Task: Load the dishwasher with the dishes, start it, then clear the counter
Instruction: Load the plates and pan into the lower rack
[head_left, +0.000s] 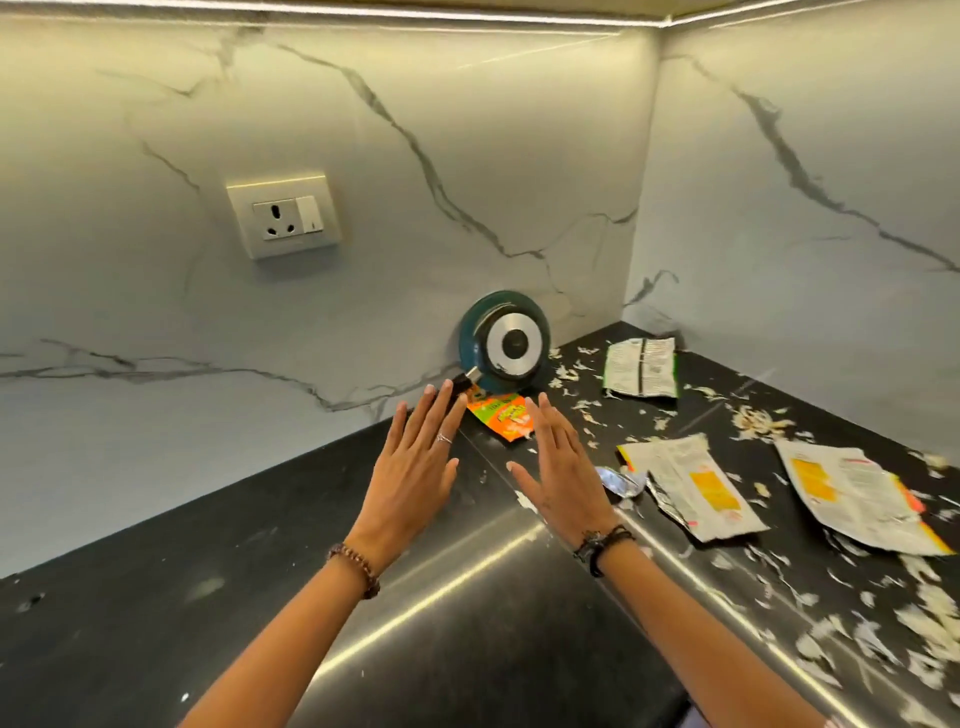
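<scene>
- Left hand (415, 467) and right hand (563, 462) were stretched forward side by side over the dark table (156, 571), fingers straight and spread, palms down, gripping nothing.
- Both pointed toward the small teal pan (501, 348), which was probably the next dish meant for the dishwasher; the dishwasher itself was out of view.
- The pan stood on its edge in the angle where table met the marble wall (363, 156), its underside turned to the viewer: a pale metal disc with a dark centre, ringed by teal enamel. Leaning on the wall explained why it stayed upright.
- Its short dark handle (462, 383) pointed down and left, just beside the left fingertips; whether they touched it could not be told, as the finger overlapped it.
- An orange sachet (504, 420) lay flat at the pan's foot, between the two hands' fingertips.
- To the right, torn white wrappers (696, 483) and pale peel scraps (761, 418) were scattered over the table, the litter left for the clearing step.
- A wall socket (284, 213) sat on the wall to the left, well apart from the pan.
</scene>
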